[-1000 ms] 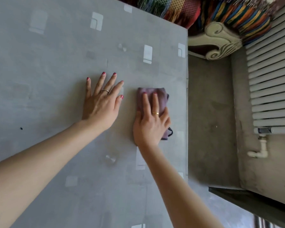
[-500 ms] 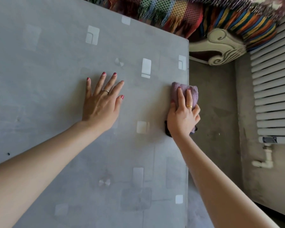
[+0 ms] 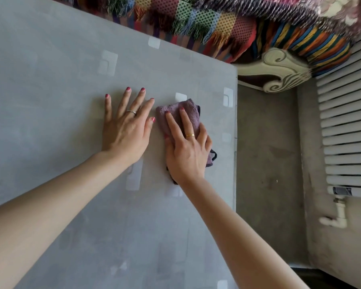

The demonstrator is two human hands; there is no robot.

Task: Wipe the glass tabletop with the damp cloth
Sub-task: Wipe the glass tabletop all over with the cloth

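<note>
The grey glass tabletop (image 3: 50, 90) fills the left and middle of the view, with pale square marks showing through it. A folded purple cloth (image 3: 189, 113) lies flat on it, a short way in from the right edge. My right hand (image 3: 186, 149) presses down on the cloth with fingers stretched over it, and most of the cloth is hidden under the palm. My left hand (image 3: 126, 128) rests flat on the glass just left of the cloth, fingers spread, holding nothing. Its thumb nearly touches the cloth.
The table's right edge (image 3: 236, 142) drops to a grey concrete floor (image 3: 267, 163). A sofa with a colourful fringed blanket (image 3: 206, 21) stands behind the table. A white radiator (image 3: 346, 122) with a pipe (image 3: 338, 217) lines the right wall.
My right hand slid the cloth out to the table's right edge, then back left beside my left hand. The left hand stayed flat in place.
</note>
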